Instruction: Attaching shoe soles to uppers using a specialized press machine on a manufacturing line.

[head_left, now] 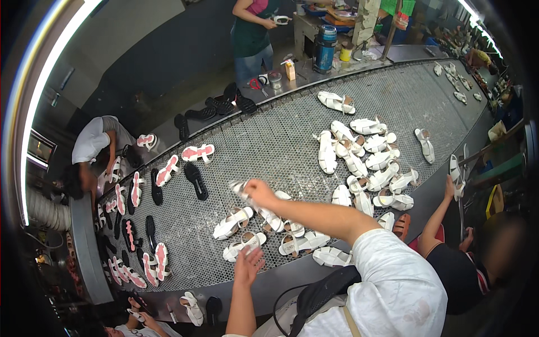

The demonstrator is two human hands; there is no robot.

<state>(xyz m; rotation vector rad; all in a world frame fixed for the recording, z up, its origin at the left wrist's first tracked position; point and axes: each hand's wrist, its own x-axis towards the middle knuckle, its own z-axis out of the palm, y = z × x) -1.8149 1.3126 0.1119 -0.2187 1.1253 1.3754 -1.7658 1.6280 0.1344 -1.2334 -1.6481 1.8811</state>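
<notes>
My right hand, its arm stretched across the mesh conveyor, is closed on a white sandal that looks blurred. Below it, my left hand is raised with the fingers apart and holds nothing. It overlaps the near edge of a white strappy sandal lying on the mesh. Another white sandal lies between my hands. Beside my right forearm rest a white sandal, partly hidden by the arm, and a pair of white sandals.
Several white sandals cluster to the right. On the left lie black soles and white uppers with pink undersides. Co-workers stand around the conveyor, including one in a green apron. A blue flask stands on the far ledge.
</notes>
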